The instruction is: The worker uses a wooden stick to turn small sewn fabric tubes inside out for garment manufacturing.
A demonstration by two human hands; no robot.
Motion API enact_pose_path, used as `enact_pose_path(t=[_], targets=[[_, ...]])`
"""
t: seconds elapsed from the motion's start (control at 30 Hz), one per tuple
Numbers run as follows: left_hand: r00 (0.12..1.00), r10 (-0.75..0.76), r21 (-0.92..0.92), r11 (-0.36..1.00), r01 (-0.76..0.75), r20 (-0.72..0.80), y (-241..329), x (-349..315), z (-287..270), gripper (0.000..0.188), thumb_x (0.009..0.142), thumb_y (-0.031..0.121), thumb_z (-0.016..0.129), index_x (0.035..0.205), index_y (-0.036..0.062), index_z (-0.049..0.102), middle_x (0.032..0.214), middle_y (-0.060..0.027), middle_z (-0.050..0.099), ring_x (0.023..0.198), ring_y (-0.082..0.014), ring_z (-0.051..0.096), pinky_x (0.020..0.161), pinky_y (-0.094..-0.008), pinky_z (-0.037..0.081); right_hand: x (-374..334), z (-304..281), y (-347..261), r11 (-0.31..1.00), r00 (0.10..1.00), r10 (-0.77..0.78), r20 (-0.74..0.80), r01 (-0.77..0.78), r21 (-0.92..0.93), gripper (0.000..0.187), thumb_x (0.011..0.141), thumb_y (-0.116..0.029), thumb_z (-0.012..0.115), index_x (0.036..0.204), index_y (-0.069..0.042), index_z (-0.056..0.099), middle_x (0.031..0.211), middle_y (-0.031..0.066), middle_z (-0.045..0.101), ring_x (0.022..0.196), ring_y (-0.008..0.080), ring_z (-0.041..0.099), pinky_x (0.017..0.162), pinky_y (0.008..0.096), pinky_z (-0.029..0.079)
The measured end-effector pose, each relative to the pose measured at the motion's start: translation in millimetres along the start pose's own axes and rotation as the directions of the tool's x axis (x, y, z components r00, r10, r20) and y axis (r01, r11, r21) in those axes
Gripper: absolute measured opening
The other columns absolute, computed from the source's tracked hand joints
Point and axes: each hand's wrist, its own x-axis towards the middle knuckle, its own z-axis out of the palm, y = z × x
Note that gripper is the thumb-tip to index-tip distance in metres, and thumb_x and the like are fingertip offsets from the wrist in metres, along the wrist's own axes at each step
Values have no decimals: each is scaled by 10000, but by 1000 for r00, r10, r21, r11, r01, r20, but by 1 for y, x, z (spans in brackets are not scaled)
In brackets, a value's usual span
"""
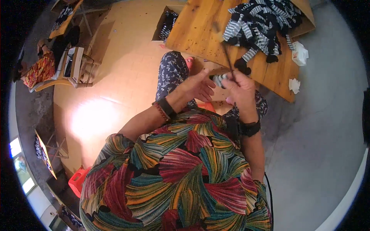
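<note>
My right hand [242,89] is closed around a thin dark rod [228,54], which points up toward the table; its far end is blurred. A small grey-and-white striped knit piece [220,80] shows at the fingers of this hand, partly hidden, so its full shape cannot be made out. Just left of it, my left hand [195,87] has its fingers apart, with nothing visible in them. Both hands are above my lap, in front of the table edge. On the table, a heap of black and striped knit pieces [256,29] spreads toward the near edge.
The wooden table [192,29] carries dark lint specks. White crumpled paper [294,85] and a white packet [300,54] lie along its right side. An open box [163,27] with patterned pieces stands at its left. Another person [40,67] sits far left, near a chair [58,82].
</note>
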Motion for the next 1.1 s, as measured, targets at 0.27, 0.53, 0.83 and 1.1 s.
enact_pose_path(t=[0.27, 0.53, 0.83, 1.1], targets=[[972, 169, -247, 947, -206, -161, -4, 6, 4, 162, 814, 174, 565, 900, 36, 568, 726, -64, 593, 623, -159, 571, 611, -282, 477, -14, 14, 26, 984, 938, -19, 345, 79, -160, 170, 679, -73, 663, 796, 24, 586, 708, 37, 581, 665, 78, 519, 623, 234, 424], [961, 274, -438, 868, -234, 30, 15, 5, -7, 261, 809, 65, 512, 1060, -8, 500, 908, -146, 602, 820, -283, 606, 769, -410, 492, -8, 8, 24, 992, 922, 75, 381, -28, -126, 202, 686, -61, 657, 844, 48, 594, 758, 33, 597, 724, 74, 536, 665, 216, 427], [956, 277, -419, 860, -291, -94, 8, 7, -2, 283, 767, -41, 528, 1046, 1, 510, 882, -104, 602, 793, -227, 611, 714, -350, 519, -2, 8, 31, 988, 918, 36, 394, 28, -155, 161, 715, -50, 639, 840, 43, 598, 804, 49, 605, 731, 78, 536, 658, 218, 428], [903, 366, -36, 923, -383, -225, 28, -5, 11, 225, 747, -42, 484, 960, -20, 554, 812, -70, 602, 698, -126, 574, 664, -206, 451, 14, -5, 27, 989, 996, 91, 8, -90, -117, 166, 696, -63, 649, 803, 37, 570, 744, 14, 572, 695, 70, 513, 641, 216, 431]])
